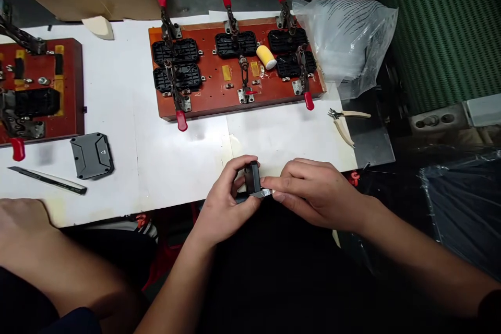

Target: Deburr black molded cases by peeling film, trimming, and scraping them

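Near the front edge of the table, my left hand [230, 201] is closed around a black plastic part [254, 176], which it holds on edge between thumb and fingers. My right hand [313, 190] is pinched, its fingertips close against the near side of that part. A small shiny silver-grey strip [266, 193] shows between the fingertips of my right hand and my left thumb; its exact kind is too small to tell. The palm side of the right hand is hidden.
A red-brown clamp fixture [211, 91] holds several black plastic plates under red-handled clamps. A yellow roll [266, 57] rests on it. Nearby are cutting pliers [344, 122], a plastic bag [348, 47], a grey cover [93, 156], a utility knife [50, 180] and another person's arm [62, 261].
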`<state>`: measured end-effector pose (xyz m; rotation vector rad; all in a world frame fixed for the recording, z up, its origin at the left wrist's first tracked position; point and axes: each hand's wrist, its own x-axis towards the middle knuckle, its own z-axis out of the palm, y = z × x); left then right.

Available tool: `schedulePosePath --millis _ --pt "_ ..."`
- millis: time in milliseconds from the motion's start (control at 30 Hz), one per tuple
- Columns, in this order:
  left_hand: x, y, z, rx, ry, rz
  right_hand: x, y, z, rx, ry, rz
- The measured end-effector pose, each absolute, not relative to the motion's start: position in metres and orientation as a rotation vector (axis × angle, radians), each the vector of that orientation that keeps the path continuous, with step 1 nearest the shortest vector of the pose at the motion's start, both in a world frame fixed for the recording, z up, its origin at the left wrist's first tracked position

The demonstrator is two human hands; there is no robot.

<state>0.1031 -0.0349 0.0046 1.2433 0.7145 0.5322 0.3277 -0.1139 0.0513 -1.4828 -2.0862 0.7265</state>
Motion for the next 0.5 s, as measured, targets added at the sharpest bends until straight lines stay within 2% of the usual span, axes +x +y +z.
schedulePosePath --millis 500 --pt "0.0994 -0.0340 0.0066 1.275 0.749 0.460 0.3293 -0.1095 0.0543 -1.487 -2.116 0.705"
